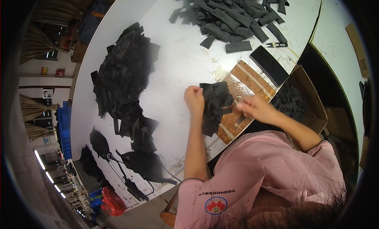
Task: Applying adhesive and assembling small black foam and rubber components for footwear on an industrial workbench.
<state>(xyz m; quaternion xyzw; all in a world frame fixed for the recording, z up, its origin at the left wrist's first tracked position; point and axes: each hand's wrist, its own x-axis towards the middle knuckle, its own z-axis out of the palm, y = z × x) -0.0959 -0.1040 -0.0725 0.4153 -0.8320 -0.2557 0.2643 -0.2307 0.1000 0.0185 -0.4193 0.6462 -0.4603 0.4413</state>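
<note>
My left hand pinches the upper left edge of several thin black fabric pieces, which lie overlapped at the table's near edge. Just right of them is my right hand, its fingers curled and a little smeared by motion; whatever they hold, if anything, is hidden. Under the fabric pieces and the right hand lies a brown board with strips of tape and a shiny clear covering. Part of the board is hidden by the fabric.
A big heap of flat black pieces spreads on the left. Narrow black strips are piled at the far side. Thread snips and a black phone lie right. A cardboard box holds small black pieces. Black bags lie near left.
</note>
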